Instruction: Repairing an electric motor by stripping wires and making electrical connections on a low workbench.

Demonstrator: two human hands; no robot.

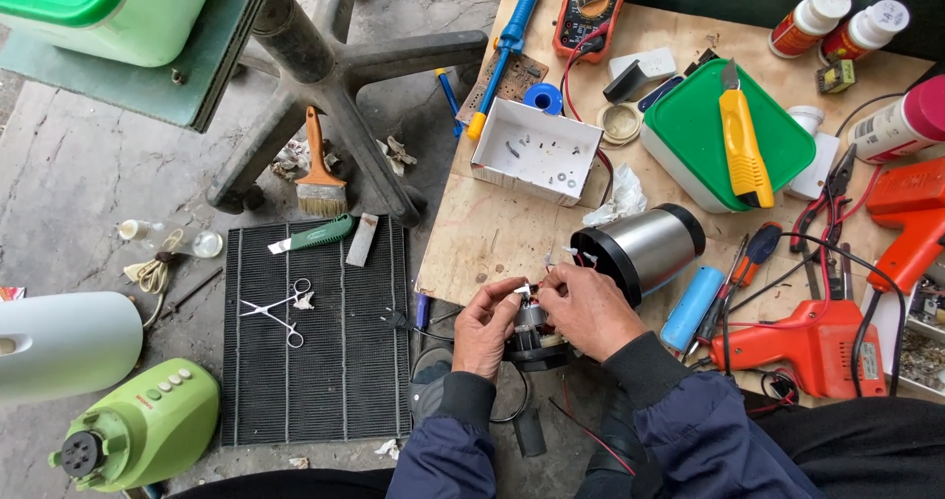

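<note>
My left hand (pixel 487 324) and my right hand (pixel 588 307) both grip a small electric motor (pixel 532 330), held just off the near edge of a plywood board (pixel 492 233). Thin wires run from the motor toward a shiny steel cylinder housing (pixel 645 248) that lies on its side on the board, right behind my hands. My fingers cover most of the motor's top.
On the board: white tray of screws (pixel 536 150), multimeter (pixel 591 2), green-lidded box (pixel 728 130) with yellow knife (pixel 741 145), blue cylinder (pixel 692 307), orange glue gun (pixel 812 346). On the floor: black mesh mat (pixel 315 361) with scissors (pixel 281 310), brush (pixel 319 174), chair base (pixel 335 76), green blender base (pixel 138 425).
</note>
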